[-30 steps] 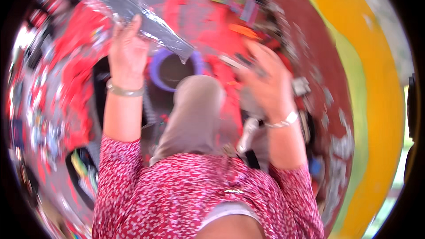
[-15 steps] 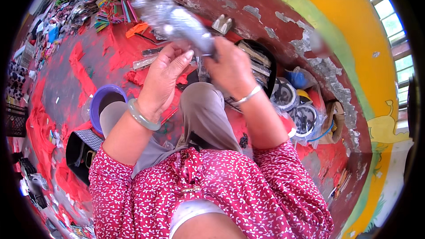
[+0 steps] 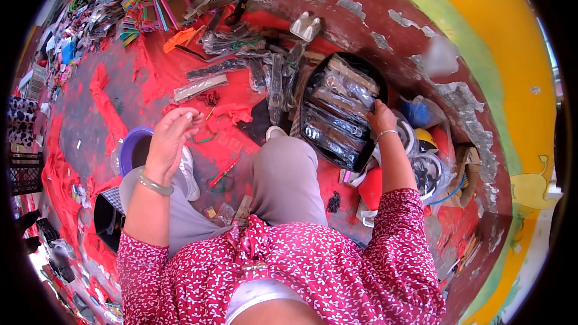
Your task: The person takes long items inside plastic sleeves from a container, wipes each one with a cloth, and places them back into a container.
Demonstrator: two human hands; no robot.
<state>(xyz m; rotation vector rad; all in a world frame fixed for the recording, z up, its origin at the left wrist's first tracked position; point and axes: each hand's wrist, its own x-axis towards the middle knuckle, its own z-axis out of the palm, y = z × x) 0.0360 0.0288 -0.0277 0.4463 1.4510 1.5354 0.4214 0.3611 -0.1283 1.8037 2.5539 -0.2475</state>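
My right hand (image 3: 383, 119) is at the right rim of a black bin (image 3: 378, 72), fingers closed on the end of a plastic-wrapped pack (image 3: 343, 101). Several dark, shiny packs in clear film lie side by side in that bin. Up over my left knee is my left hand (image 3: 171, 138), its fingers loosely bent and apart, with nothing seen in it. Below it stands a purple bucket (image 3: 127, 150). More wrapped packs (image 3: 276, 81) lie on the floor just left of the bin.
A peeling dark red wall (image 3: 337, 9) runs behind the bin. To the right are bagged round items (image 3: 426, 174) and a cardboard box (image 3: 468, 171). Red cloth strips (image 3: 103, 99) and heaped scraps (image 3: 102, 18) cover the floor at left. A black lined bin (image 3: 108, 219) stands beside my left leg.
The silvery plastic-wrapped pack that was raised in front of me is down at the bin on the right, with my right hand. My left hand has moved left and away from it.
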